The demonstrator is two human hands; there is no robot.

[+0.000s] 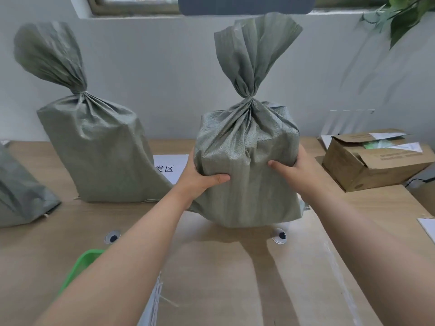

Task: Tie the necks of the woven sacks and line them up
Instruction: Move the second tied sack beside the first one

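Observation:
A grey-green woven sack (247, 165) stands upright in the middle of the wooden table, its neck tied tight and its top fanned out above the knot. My left hand (200, 177) grips its left side and my right hand (296, 168) grips its right side, thumbs on the front. To the left, a second tied sack (94, 149) leans upright near the wall. Part of a third sack (21, 194) shows at the left edge.
The wooden table (223, 278) has two round cable holes. A paper label (169, 168) lies between the sacks. An open cardboard box (374, 158) sits at the right. A green basket (82, 264) and white ties (155, 300) lie near the front.

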